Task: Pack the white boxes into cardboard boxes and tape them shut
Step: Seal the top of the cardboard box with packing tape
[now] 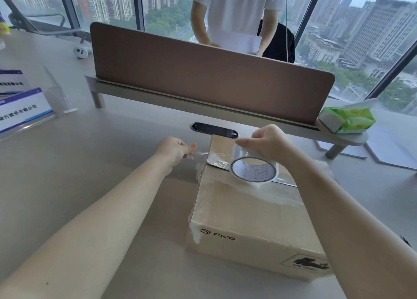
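Left hand point(174, 151) is out over the table point(94, 163), fingers point(190, 148) curled, pinching the free end of a clear tape strip point(212, 154). Strip runs taut and level to the tape roll point(253, 169), gripped from above by the right hand point(268, 142), fingers wrapped over its rim. Roll hangs just above the far end of the cardboard box point(248, 210); flaps down, tape already across the top and left edge. No white boxes visible, presumably inside. Judgement: keep the strip tight, lower it flat across the far edge, press down from one end to avoid wrinkles. Risk: a slack strip folding onto itself.
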`<state>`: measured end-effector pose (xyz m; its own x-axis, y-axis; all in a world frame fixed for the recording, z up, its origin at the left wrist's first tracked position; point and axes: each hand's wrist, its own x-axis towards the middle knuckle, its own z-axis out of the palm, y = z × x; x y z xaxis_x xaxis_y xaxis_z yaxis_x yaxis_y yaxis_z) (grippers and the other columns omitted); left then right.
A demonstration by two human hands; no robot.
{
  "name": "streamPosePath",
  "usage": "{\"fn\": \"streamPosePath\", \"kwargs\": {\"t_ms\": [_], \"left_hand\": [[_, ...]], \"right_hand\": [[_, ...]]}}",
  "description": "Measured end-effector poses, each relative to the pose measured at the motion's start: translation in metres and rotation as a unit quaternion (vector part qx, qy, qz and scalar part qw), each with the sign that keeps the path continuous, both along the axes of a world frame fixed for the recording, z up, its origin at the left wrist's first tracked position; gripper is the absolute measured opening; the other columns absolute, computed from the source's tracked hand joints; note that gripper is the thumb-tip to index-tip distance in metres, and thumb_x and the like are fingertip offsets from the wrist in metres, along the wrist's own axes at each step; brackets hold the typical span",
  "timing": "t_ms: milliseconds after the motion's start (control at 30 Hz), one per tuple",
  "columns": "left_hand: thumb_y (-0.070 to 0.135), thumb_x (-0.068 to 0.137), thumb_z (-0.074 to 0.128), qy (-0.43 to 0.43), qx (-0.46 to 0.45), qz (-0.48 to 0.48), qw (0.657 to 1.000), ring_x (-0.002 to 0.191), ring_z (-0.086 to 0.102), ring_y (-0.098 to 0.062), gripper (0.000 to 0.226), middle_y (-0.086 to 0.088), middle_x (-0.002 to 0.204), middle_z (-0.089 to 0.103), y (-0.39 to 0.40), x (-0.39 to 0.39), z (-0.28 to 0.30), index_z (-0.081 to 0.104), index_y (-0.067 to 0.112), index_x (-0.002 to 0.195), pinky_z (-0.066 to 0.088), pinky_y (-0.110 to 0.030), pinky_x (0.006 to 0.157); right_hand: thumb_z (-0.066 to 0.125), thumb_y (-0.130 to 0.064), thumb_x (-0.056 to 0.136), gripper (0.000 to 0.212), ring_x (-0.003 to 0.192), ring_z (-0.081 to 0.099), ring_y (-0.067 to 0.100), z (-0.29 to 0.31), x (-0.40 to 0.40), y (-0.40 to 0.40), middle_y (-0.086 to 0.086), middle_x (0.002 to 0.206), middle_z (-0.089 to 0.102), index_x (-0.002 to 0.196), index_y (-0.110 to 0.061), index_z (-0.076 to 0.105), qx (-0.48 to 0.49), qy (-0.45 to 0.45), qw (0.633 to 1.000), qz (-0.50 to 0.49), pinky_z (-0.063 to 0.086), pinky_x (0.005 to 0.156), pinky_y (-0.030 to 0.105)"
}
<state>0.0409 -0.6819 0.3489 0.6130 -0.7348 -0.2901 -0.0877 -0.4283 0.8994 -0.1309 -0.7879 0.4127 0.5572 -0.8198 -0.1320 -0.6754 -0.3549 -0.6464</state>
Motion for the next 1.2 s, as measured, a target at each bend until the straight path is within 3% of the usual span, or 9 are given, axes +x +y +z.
{"fn": "streamPosePath", "kwargs": {"t_ms": [133,333,433,567,767,900,1067,1200], "left_hand": [[0.022,0.088,0.063,-0.003,0.005,0.005,1.000,0.049,0.034,-0.013,0.038,-0.003,0.059,0.050,0.003,0.000,-0.010,0.046,0.008,0.057,0.025,-0.023,0.049],[0.023,0.089,0.062,0.009,0.014,0.020,1.000,0.037,0.034,-0.007,0.040,-0.001,0.058,0.053,0.007,0.004,-0.025,0.044,0.008,0.056,0.023,-0.023,0.045],[0.022,0.088,0.063,0.035,0.015,0.011,0.999,0.028,0.036,-0.002,0.040,0.006,0.043,0.055,0.008,0.001,-0.032,0.045,0.008,0.056,0.024,-0.022,0.046],[0.023,0.088,0.062,0.055,0.014,0.007,0.998,0.047,0.029,-0.013,0.040,-0.003,0.055,0.045,0.007,-0.001,-0.039,0.046,0.008,0.056,0.022,-0.022,0.045],[0.026,0.087,0.064,0.065,0.032,0.006,0.997,0.042,0.023,-0.013,0.041,-0.001,0.046,0.042,0.003,0.000,-0.055,0.045,0.009,0.055,0.018,-0.016,0.035],[0.022,0.091,0.059,0.090,0.021,0.017,0.996,0.043,0.027,-0.014,0.041,-0.005,0.057,0.043,0.001,-0.006,-0.065,0.042,0.009,0.055,0.017,-0.009,0.030],[0.021,0.092,0.057,0.160,-0.004,0.038,0.986,0.023,0.023,-0.001,0.042,-0.004,0.059,0.037,0.001,-0.018,-0.076,0.038,0.012,0.056,0.017,-0.012,0.031],[0.022,0.093,0.055,0.205,-0.025,0.066,0.976,0.046,0.026,-0.012,0.045,-0.003,0.058,0.034,-0.001,-0.032,-0.081,0.035,0.013,0.054,0.022,-0.020,0.045]], "right_hand": [[0.068,-0.039,0.077,0.055,0.050,0.023,0.016,-0.002,0.013,0.006,-0.001,0.052,0.025,0.049,-0.015,0.027,-0.047,0.108,0.993,0.011,0.020,0.050,0.026],[0.061,-0.041,0.078,0.032,0.051,0.044,0.013,-0.004,0.030,0.013,-0.002,0.058,0.046,0.065,-0.013,0.052,-0.080,0.191,0.978,0.005,0.032,0.048,0.021],[0.061,-0.039,0.077,0.030,0.052,0.046,0.013,-0.005,0.033,0.013,-0.002,0.059,0.047,0.065,-0.014,0.051,-0.086,0.216,0.973,0.006,0.032,0.048,0.021],[0.062,-0.040,0.078,0.032,0.053,0.046,0.013,-0.005,0.033,0.012,-0.001,0.060,0.047,0.063,-0.015,0.048,-0.082,0.236,0.968,0.007,0.034,0.049,0.022],[0.061,-0.037,0.078,0.031,0.052,0.044,0.013,-0.005,0.035,0.012,-0.001,0.058,0.044,0.061,-0.015,0.048,-0.086,0.250,0.964,0.018,0.034,0.049,0.021],[0.061,-0.040,0.077,0.032,0.054,0.046,0.013,-0.007,0.036,0.011,-0.002,0.059,0.046,0.061,-0.015,0.049,-0.096,0.248,0.964,0.021,0.035,0.051,0.022],[0.062,-0.045,0.078,0.037,0.056,0.047,0.013,-0.007,0.037,0.011,-0.001,0.062,0.047,0.063,-0.015,0.049,-0.100,0.245,0.964,0.025,0.036,0.053,0.023],[0.062,-0.047,0.077,0.036,0.058,0.048,0.014,-0.009,0.038,0.012,-0.001,0.062,0.049,0.067,-0.014,0.053,-0.107,0.237,0.965,0.018,0.039,0.057,0.025]]}}
